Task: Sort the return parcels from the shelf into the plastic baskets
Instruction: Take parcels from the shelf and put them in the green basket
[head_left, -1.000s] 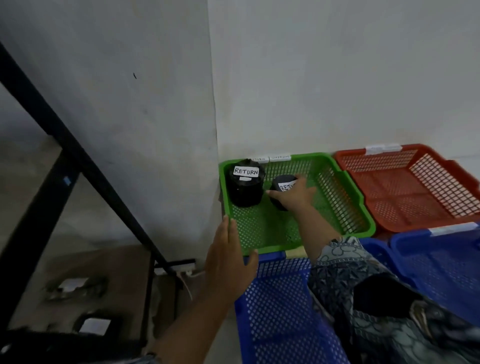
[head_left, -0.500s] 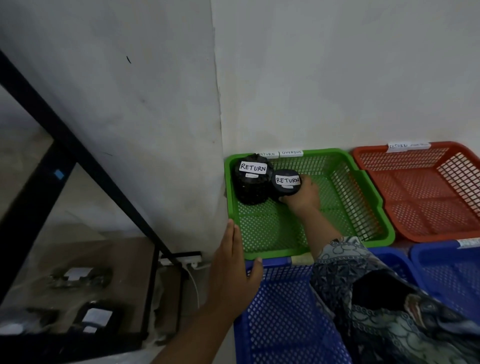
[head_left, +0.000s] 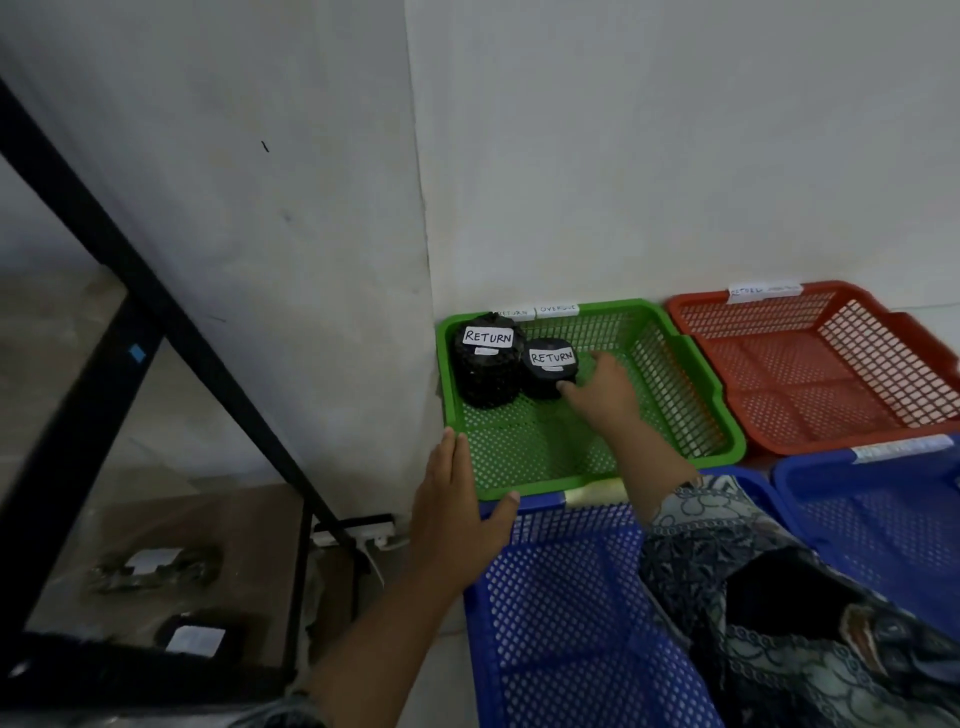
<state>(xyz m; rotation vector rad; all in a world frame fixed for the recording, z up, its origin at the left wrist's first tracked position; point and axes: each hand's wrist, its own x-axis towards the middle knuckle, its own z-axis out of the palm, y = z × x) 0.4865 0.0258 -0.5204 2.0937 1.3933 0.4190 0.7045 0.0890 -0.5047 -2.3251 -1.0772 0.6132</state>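
Two black round parcels with white "RETURN" labels stand side by side in the back left corner of the green basket (head_left: 719, 415): a larger parcel (head_left: 485, 371) and a smaller parcel (head_left: 545, 371) to its right. My right hand (head_left: 602, 395) is inside the green basket just right of the smaller parcel, fingers loosened, thumb tip still against its side. My left hand (head_left: 454, 512) lies flat on the green basket's front left corner, thumb on the blue basket's rim, holding nothing.
An orange basket (head_left: 810, 358) sits to the right of the green one, both against the white wall. Two blue baskets (head_left: 561, 623) (head_left: 878, 519) lie nearer to me. At left, a black shelf frame (head_left: 156, 306) holds labelled dark parcels (head_left: 195, 636) low down.
My right hand carried the smaller parcel to the back of the green basket beside the larger one, then loosened its grip and drew back slightly. My left hand stayed on the basket corner.
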